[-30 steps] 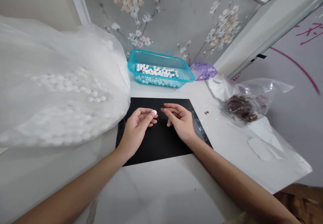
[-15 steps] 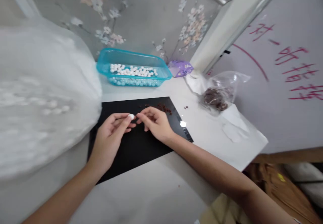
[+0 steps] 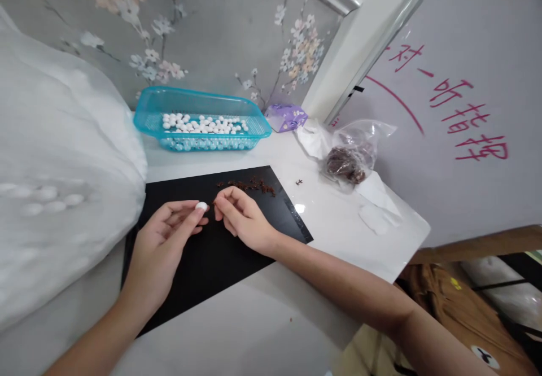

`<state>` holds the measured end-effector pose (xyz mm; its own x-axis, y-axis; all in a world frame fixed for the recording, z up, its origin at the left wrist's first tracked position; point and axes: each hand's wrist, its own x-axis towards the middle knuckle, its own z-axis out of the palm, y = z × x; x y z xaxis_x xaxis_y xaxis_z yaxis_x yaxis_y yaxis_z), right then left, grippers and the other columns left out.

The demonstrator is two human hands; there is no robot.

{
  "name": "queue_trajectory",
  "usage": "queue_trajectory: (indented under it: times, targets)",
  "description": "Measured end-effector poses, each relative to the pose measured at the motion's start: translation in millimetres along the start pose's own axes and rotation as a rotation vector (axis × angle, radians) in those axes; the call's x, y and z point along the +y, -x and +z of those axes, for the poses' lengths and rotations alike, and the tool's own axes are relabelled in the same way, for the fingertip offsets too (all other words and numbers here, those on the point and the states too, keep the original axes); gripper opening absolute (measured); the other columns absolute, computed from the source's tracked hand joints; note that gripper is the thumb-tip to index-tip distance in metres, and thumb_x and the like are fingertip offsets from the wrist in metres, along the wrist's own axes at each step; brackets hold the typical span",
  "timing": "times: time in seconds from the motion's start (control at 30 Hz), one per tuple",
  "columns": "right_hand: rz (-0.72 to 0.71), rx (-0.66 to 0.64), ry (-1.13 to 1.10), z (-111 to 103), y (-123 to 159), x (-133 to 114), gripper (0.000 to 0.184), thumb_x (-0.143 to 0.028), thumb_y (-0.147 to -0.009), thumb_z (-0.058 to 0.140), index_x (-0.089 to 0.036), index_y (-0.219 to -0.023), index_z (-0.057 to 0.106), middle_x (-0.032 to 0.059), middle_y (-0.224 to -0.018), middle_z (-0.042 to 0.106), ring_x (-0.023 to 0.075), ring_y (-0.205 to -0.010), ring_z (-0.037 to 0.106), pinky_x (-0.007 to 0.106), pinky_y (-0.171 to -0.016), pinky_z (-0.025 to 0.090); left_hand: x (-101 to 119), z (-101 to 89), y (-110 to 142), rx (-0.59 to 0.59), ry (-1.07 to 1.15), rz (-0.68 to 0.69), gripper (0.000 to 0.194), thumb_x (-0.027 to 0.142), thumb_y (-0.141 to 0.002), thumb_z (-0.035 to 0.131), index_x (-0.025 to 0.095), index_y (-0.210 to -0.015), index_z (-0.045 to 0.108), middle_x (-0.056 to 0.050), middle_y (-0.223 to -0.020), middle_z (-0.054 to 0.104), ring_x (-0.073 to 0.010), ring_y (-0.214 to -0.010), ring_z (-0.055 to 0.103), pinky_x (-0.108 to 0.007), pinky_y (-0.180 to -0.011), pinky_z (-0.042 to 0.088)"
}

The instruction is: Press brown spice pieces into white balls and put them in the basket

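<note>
Between thumb and fingertips, my left hand (image 3: 167, 232) pinches a small white ball (image 3: 202, 206) above the black mat (image 3: 190, 277). Just to its right, my right hand (image 3: 241, 215) is closed in a pinch. A tiny reddish-brown bit (image 3: 214, 201) shows at its fingertips, like the small brown pieces (image 3: 256, 185) strewn along the mat's far edge. A narrow gap separates the ball from the right fingertips. The other fingers of the right hand are curled and partly hidden.
A blue plastic basket (image 3: 203, 143) of white balls stands behind the mat. A large whitish bag (image 3: 63, 156) of balls fills the left. Rightward lie a purple packet (image 3: 287, 117), a clear bag of brown pieces (image 3: 345, 164), white paper (image 3: 379, 198) and one loose brown piece (image 3: 299, 182).
The view has shifted, so the scene sits further left. My right fingertips have drawn slightly away from the ball. My left hand still holds it.
</note>
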<state>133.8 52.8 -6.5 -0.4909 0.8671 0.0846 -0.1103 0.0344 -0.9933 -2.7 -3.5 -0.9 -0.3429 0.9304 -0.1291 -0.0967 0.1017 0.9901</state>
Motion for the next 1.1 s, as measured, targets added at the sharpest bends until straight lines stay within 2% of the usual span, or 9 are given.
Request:
queue_trajectory:
  times: [0.13,0.3,0.47,0.8,1.1]
  targets:
    - [0.059,-0.013,-0.089,3.0,1.6,-3.2,0.028,-0.047,-0.084,0.052,-0.02,-0.08,0.045,-0.0074,-0.063,0.045,0.0026,-0.041,0.032,0.019,-0.039,0.023,2.9,1.1,3.4,-0.014,0.014,0.0,0.028,0.039,-0.064,0.077,0.024,-0.085,0.067,0.003,-0.085,0.069,-0.0121,-0.083,0.064,-0.019,-0.076,0.051]
    - [0.076,-0.022,-0.067,2.4,4.3,-4.5,0.032,-0.05,-0.082,0.054,-0.02,-0.078,0.045,-0.0081,-0.06,0.039,0.0037,-0.043,0.029,0.021,-0.039,0.021,2.5,2.9,5.4,-0.007,0.043,0.018,0.03,0.035,-0.062,0.079,0.022,-0.088,0.069,-0.001,-0.091,0.072,-0.0176,-0.092,0.065,-0.028,-0.089,0.051]
    - [0.075,-0.022,-0.025,0.9,5.9,-0.4,0.031,-0.05,-0.083,0.054,-0.021,-0.079,0.045,-0.0084,-0.059,0.033,0.0051,-0.045,0.024,0.022,-0.041,0.019,0.9,2.4,7.2,-0.003,0.056,0.024,0.025,0.033,-0.062,0.079,0.021,-0.083,0.071,-0.004,-0.093,0.073,-0.0205,-0.094,0.066,-0.033,-0.092,0.052]
    - [0.058,-0.017,0.031,-0.8,6.5,-0.6,0.029,-0.048,-0.084,0.054,-0.021,-0.078,0.045,-0.0095,-0.054,0.028,0.0066,-0.044,0.022,0.023,-0.042,0.019,0.1,1.4,7.5,-0.029,0.103,0.023,0.019,0.029,-0.061,0.08,0.025,-0.079,0.073,0.0,-0.087,0.074,-0.0173,-0.09,0.067,-0.028,-0.089,0.053]
    - [0.009,0.019,0.074,-0.5,7.5,0.7,0.029,-0.046,-0.084,0.054,-0.022,-0.076,0.042,-0.0099,-0.053,0.03,0.0062,-0.044,0.025,0.022,-0.042,0.022,-2.0,1.0,7.9,-0.029,0.082,0.03,0.019,0.03,-0.063,0.08,0.024,-0.079,0.073,0.0,-0.087,0.074,-0.0166,-0.088,0.068,-0.027,-0.086,0.055]
